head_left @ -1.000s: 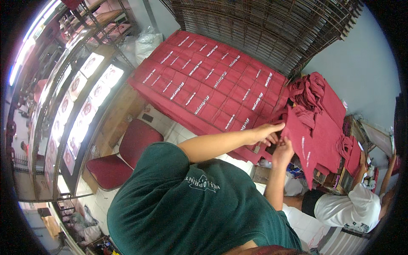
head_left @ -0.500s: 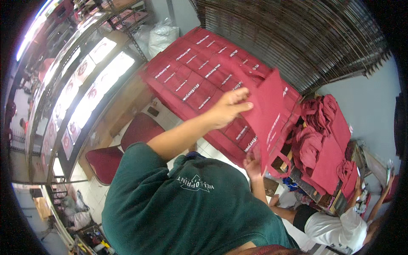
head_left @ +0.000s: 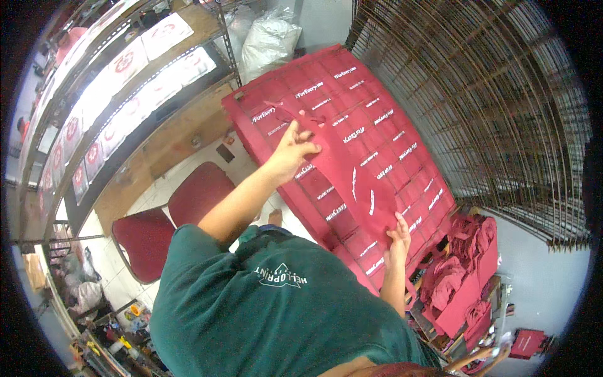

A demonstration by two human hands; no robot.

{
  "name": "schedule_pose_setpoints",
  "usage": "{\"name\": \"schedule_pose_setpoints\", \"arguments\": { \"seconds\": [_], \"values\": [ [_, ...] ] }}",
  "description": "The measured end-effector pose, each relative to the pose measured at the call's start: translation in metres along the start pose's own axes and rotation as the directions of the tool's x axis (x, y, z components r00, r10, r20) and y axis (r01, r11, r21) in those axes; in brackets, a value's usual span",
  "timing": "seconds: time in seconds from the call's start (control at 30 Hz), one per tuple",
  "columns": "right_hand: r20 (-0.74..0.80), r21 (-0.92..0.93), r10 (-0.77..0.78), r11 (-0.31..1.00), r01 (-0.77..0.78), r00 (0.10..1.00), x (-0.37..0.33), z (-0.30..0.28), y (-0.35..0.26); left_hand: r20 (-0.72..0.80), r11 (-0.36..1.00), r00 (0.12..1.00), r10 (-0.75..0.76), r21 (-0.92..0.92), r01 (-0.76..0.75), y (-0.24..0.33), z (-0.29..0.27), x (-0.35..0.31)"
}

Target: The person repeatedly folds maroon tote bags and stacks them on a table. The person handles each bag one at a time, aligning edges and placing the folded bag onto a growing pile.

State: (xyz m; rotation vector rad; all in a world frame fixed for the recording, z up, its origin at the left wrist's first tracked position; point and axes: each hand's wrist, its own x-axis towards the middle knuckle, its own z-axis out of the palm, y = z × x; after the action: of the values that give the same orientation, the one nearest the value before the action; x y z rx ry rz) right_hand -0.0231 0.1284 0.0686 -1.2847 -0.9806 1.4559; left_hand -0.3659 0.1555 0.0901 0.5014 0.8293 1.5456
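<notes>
A dark red fabric tote bag (head_left: 345, 169) with white print stretches between my two hands, over a rack covered with similar printed red bags (head_left: 377, 94). My left hand (head_left: 290, 151) is closed at the bag's far-left end, close to its handle, with thumb and fingers curled about the fabric. At the near-right end, my right hand (head_left: 397, 242) grips the bag's edge; part of its grasp is hidden by the cloth. The bag looks slightly folded along its length and hangs just above or touches the bags beneath; I cannot tell which.
Heaped red bags (head_left: 455, 276) lie beyond my right hand. A tall stack of wire racks (head_left: 477, 94) stands along the right wall. Shelves with printed white sheets (head_left: 125, 63) rise at the left, near two red chairs (head_left: 201, 191). A white sack (head_left: 270, 44) sits behind the rack.
The bag has come down and left from its raised position, now stretched over the laid-out bags. My left hand moved left with it. The co-worker in white has mostly left the view.
</notes>
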Motion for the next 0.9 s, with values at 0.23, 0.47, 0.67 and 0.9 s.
{"name": "schedule_pose_setpoints", "arguments": {
  "seconds": [0.23,0.47,0.67,0.9],
  "values": [
    [0.078,-0.026,-0.170,0.985,0.172,0.982,0.116,0.128,-0.043,0.119,0.945,0.962,0.245,0.191,-0.265,0.098,-0.029,0.157],
    [0.039,0.241,-0.371,0.904,0.352,0.928,0.259,0.232,0.010,-0.100,0.617,0.782,0.615,0.679,-0.398,0.181,-0.073,0.202],
    [-0.098,0.031,-0.182,0.982,0.185,0.979,0.374,0.281,0.069,0.133,-0.020,0.847,0.515,0.989,-0.143,0.053,-0.251,0.054],
    [-0.412,-0.321,-0.190,0.945,0.053,0.891,0.457,0.258,0.143,-0.657,0.019,0.613,-0.440,0.675,0.738,-0.076,-0.429,-0.332]
  ]
}}
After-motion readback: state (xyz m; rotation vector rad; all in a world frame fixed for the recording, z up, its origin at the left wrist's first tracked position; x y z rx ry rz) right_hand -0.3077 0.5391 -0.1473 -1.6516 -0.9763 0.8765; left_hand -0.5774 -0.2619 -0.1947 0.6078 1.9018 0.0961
